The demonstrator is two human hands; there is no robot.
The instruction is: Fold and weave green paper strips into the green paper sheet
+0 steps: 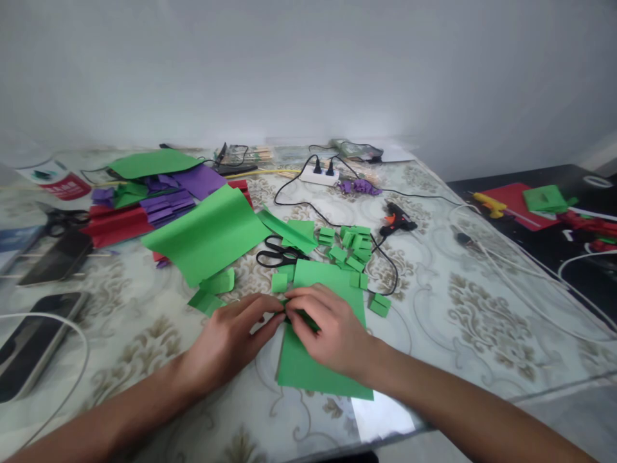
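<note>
Left hand (230,331) and right hand (332,328) closely pinch a small green paper piece (285,310) between them, which uneven pressure could crease crookedly.

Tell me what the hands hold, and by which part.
The left hand and right hand pinch a small green paper piece; the exact part is hidden.

On a flower-patterned tabletop (429,302): at left, a phone (36,347) and, farther back, a second dark phone (56,258); behind, a red-labelled white container (67,186), possibly a tub; at the back, a white power strip (319,176) with two black plugs (317,166).
</note>
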